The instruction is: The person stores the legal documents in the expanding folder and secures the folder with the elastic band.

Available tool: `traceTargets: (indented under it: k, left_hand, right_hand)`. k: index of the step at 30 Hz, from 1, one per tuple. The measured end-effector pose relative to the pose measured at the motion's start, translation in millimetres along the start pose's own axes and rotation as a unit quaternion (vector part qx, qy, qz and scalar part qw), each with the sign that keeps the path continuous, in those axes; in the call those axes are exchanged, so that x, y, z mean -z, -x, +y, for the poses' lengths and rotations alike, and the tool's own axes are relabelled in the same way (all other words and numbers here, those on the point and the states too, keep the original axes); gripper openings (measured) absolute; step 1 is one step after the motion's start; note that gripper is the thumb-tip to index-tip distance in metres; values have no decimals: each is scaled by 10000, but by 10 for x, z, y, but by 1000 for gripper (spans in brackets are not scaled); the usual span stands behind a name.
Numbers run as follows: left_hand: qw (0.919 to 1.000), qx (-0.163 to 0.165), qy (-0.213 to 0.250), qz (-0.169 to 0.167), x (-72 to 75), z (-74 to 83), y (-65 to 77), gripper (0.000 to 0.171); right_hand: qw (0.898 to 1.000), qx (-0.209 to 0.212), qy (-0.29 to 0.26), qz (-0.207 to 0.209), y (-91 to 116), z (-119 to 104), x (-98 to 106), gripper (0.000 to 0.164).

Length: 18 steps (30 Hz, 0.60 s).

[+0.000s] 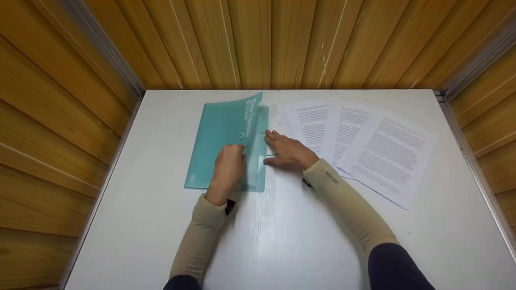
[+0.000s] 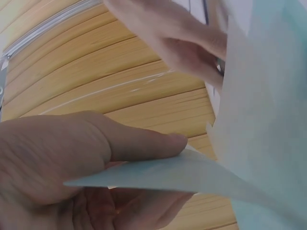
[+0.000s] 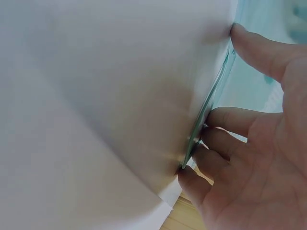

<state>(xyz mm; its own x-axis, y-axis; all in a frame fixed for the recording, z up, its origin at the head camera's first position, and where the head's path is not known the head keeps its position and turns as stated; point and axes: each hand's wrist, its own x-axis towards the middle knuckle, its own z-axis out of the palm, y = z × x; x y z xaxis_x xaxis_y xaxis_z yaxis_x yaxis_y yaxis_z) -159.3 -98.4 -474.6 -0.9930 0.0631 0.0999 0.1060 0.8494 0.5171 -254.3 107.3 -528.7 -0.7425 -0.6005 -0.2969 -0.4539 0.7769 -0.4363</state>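
Observation:
A teal translucent plastic document folder [image 1: 213, 141] with a button snap lies on the left half of the table. My left hand [image 1: 229, 171] pinches the edge of its flap [image 2: 153, 173] between thumb and fingers, and the flap is lifted along the right side. Spread out at the folder's right edge, my right hand [image 1: 289, 151] touches that edge with thumb and fingertips. In the right wrist view, the fingers [image 3: 230, 120] meet the slightly parted plastic layers. Whether anything lies inside the folder is unclear.
Three overlapping fanned sets of printed paper lie on the right, with the front sheets [image 1: 391, 161] nearest me. The white table [image 1: 274, 249] meets wood-panel walls [image 1: 290, 44] at the back and sides. My right forearm passes close to the papers' lower left corners.

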Motion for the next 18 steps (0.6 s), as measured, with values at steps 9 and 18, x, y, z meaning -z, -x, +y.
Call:
traceTargets:
  k: [9, 18]
  left_hand:
    - [9975, -49, 680, 187, 249, -109, -32, 16]
    - [9939, -141, 1071, 216, 426, -244, -47, 20]
  right_hand:
    - [9999, 107, 5, -39, 0, 17, 3, 96]
    - [9999, 123, 16, -41, 11, 14, 3, 96]
